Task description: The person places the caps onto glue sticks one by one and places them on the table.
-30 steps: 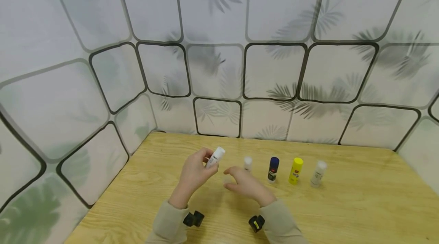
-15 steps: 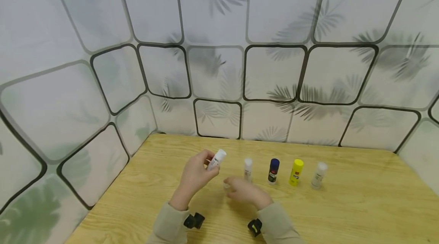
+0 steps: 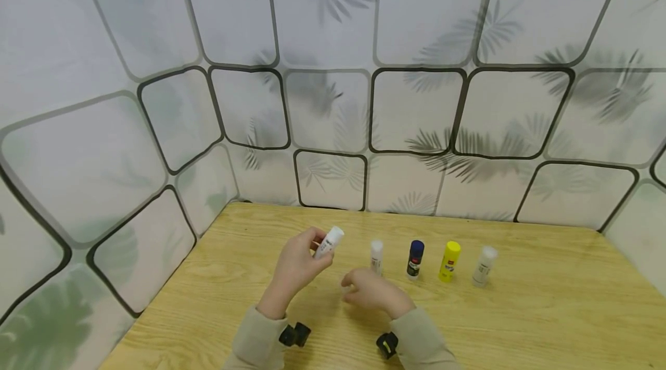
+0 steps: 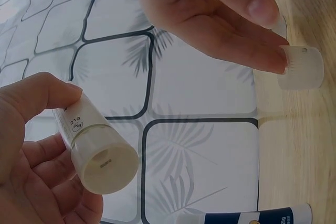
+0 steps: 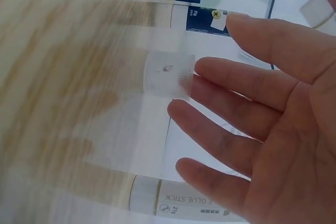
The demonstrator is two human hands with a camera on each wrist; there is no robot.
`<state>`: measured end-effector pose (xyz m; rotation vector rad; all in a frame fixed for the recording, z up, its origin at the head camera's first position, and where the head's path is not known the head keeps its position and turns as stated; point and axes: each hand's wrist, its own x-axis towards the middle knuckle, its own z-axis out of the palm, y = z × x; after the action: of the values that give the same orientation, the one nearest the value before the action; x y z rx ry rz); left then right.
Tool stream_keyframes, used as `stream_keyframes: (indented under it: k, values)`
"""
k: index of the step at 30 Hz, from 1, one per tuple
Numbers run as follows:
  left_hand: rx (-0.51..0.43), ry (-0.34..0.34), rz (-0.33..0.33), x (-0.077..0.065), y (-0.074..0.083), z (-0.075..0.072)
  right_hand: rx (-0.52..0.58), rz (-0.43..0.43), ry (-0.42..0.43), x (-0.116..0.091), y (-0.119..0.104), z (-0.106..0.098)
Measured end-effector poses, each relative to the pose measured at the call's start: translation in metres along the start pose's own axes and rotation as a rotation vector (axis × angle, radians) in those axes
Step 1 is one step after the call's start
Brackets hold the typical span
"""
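In the head view, my left hand (image 3: pixel 299 260) holds a white glue stick (image 3: pixel 329 243) above the table, tilted with its white end up and to the right. The left wrist view shows the thumb and fingers around that stick, its hollow-looking round end facing the camera. My right hand (image 3: pixel 376 290) is low over the table, to the right of the left hand. Its fingertips are right at a small translucent ribbed cap (image 5: pixel 168 74) on the wood, seen also in the left wrist view as a frosted cap (image 4: pixel 302 66). The right fingers are loosely extended, thumb apart from the cap.
Behind and right of the right hand stand a white glue stick (image 3: pixel 376 255), a dark blue one (image 3: pixel 414 260), a yellow one (image 3: pixel 450 262) and another whitish one (image 3: pixel 484 266), in a row on the wooden table (image 3: pixel 546 300). A patterned curtain (image 3: pixel 333 98) closes off the back.
The right hand has come down slightly toward the near side, uncovering more of the nearest standing white glue stick. The left hand keeps its grip, almost still.
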<state>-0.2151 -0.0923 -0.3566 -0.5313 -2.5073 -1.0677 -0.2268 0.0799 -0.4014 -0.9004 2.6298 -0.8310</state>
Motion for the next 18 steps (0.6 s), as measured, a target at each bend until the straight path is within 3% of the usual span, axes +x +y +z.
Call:
stream_keyframes:
  k: [5, 13, 18]
  values:
    - [-0.002, 0.000, 0.001, -0.0003, -0.0001, 0.0004, -0.018, -0.011, 0.026, -0.0011, -0.0005, -0.0019]
    - [0.004, -0.003, 0.006, -0.0002, -0.0005, 0.0011, -0.050, 0.002, 0.185, 0.0045, 0.0006, -0.0005]
    - [-0.001, -0.009, 0.003, -0.0001, 0.0003, 0.0007, -0.068, 0.006, 0.128, 0.0046, 0.0028, 0.0032]
